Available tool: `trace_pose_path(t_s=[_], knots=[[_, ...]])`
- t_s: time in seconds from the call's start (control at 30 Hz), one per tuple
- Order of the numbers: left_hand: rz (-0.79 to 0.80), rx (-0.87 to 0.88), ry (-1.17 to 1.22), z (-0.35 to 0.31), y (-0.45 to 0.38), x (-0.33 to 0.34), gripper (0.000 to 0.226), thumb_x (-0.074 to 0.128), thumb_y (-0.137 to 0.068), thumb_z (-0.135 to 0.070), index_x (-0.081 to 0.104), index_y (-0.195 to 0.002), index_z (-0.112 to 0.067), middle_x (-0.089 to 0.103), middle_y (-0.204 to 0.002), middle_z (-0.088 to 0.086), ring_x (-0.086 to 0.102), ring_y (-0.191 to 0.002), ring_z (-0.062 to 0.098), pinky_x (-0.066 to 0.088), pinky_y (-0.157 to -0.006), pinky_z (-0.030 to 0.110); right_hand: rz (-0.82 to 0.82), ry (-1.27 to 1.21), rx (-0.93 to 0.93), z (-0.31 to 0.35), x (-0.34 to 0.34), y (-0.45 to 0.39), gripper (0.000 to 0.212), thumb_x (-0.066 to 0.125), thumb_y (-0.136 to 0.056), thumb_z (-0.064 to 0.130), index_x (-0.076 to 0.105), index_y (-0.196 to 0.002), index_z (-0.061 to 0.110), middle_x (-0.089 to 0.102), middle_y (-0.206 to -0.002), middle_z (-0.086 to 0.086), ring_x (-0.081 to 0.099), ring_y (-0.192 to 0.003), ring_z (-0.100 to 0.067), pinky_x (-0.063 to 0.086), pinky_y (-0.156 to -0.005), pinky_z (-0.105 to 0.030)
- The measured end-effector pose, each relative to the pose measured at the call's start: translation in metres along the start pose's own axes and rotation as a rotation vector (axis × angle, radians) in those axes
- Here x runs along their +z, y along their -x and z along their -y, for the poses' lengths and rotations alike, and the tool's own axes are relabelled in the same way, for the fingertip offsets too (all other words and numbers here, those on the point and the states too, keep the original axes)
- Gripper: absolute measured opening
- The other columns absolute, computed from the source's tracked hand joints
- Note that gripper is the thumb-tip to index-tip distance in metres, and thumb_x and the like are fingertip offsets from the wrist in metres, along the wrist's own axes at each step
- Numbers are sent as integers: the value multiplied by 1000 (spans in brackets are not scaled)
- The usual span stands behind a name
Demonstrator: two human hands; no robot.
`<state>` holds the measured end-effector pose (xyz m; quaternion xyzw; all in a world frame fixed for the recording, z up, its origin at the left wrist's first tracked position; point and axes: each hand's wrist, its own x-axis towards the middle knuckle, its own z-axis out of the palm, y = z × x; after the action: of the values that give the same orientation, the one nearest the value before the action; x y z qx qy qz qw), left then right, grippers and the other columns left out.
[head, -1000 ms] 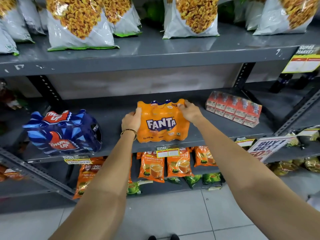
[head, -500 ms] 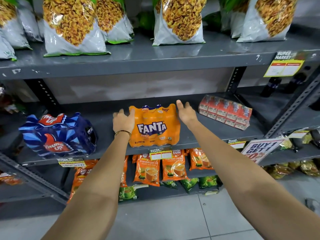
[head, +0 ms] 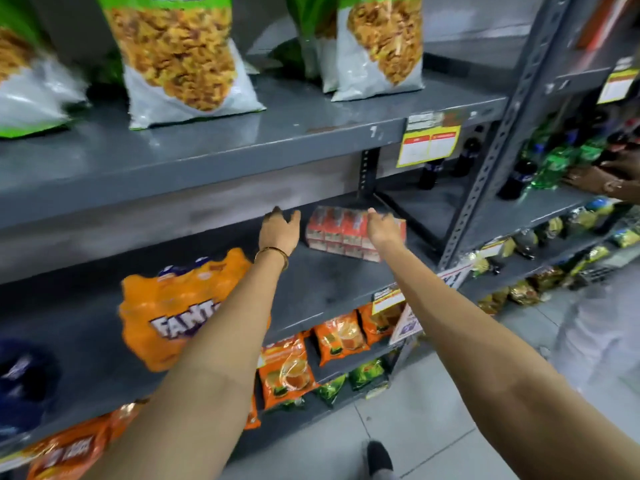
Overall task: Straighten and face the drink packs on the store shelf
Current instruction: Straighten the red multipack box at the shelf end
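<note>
At frame center, 2 open hands flank the red drink pack [head: 346,233]: left hand [head: 280,230] just beside it, right hand [head: 381,227] over its right end, contact unclear.

The middle shelf [head: 329,292] is serving as the landmark. The carton pack [head: 343,233] is sitting on it toward its right end, well back from the front edge. The Fanta pack [head: 173,306] is sitting on the same shelf, left of the carton pack and nearer the front edge, well apart from it. The left hand [head: 278,230] is hovering over the shelf just left of the carton pack, and the right hand [head: 382,228] is lying in front of the carton pack's right part. Snack bags [head: 183,64] are standing on the board above this shelf. Pouches [head: 287,372] are standing on the board below it.
</note>
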<state>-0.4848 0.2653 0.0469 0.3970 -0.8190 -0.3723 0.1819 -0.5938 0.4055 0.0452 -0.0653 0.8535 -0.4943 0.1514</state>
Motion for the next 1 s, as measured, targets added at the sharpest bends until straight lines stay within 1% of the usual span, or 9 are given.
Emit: trace_pose_path(t_s=[0.17, 0.3, 0.37, 0.47, 0.57, 0.67, 0.73, 0.87, 1.0], knots=[[175, -112, -16, -37, -58, 64, 49, 29, -103, -29, 32, -147, -8, 30, -153, 25, 31, -141, 37, 27, -112, 36, 67, 17, 150, -26, -31, -94, 66, 38, -97, 40, 30, -143, -6, 38, -148, -24, 39, -137, -37, 32, -113, -41], [248, -195, 91, -46, -103, 98, 60, 27, -101, -44, 45, -139, -2, 45, -145, 25, 44, -134, 38, 34, -112, 38, 245, -16, 282, -28, -53, -139, 63, 31, -102, 37, 19, -150, -1, 26, -156, -18, 30, -141, -39, 29, -114, -50], [267, -228, 143, -42, -121, 110, 65, 27, -98, -51, 49, -136, -4, 51, -141, 21, 47, -132, 37, 36, -112, 43, 341, 13, 384, -31, -55, -151, 70, 27, -99, 50, 14, -152, 6, 21, -158, -16, 28, -139, -47, 30, -107, -63], [297, -194, 85, -40, -127, 126, 57, 27, -101, -44, 48, -139, -6, 44, -148, 16, 43, -137, 30, 31, -116, 41, 496, -95, 525, -46, -48, -176, 85, 25, -88, 71, 34, -140, 4, 45, -143, -15, 43, -131, -43, 35, -101, -65], [263, -180, 18, -34, -129, 137, 56, 32, -100, -44, 53, -135, -6, 49, -144, 18, 48, -133, 33, 35, -112, 42, 556, -97, 567, -65, -32, -208, 100, 29, -72, 84, 38, -139, 11, 48, -143, -19, 51, -125, -43, 43, -91, -65], [187, -226, -30, -26, -130, 137, 62, 31, -95, -56, 57, -132, -14, 53, -141, 17, 50, -128, 38, 38, -109, 45, 460, -16, 494, -57, -26, -206, 77, 26, -76, 77, 49, -106, 10, 63, -113, -10, 60, -115, -38, 45, -93, -55], [105, -281, 59, -19, -131, 138, 66, 27, -91, -60, 58, -128, -16, 56, -135, 19, 52, -123, 41, 41, -105, 47, 352, -20, 372, -59, -16, -214, 49, 31, -81, 58, 49, -92, 14, 53, -100, -4, 57, -117, -27, 43, -102, -49], [-121, -353, 215, -21, -98, 124, 84, 25, -82, -73, 53, -131, -12, 54, -133, 20, 52, -122, 40, 41, -105, 48, 105, -210, 251, -40, -33, -164, 61, 32, -84, 40, 50, -131, 7, 56, -122, -9, 54, -119, -27, 40, -107, -42], [-293, -347, 422, -10, -54, 119, 81, 20, -87, -70, 57, -123, -8, 60, -121, 20, 59, -113, 37, 44, -99, 42, -71, -388, 231, -33, -46, -118, 52, 29, -94, 33, 57, -126, 2, 57, -132, -19, 52, -122, -36, 38, -106, -43]])
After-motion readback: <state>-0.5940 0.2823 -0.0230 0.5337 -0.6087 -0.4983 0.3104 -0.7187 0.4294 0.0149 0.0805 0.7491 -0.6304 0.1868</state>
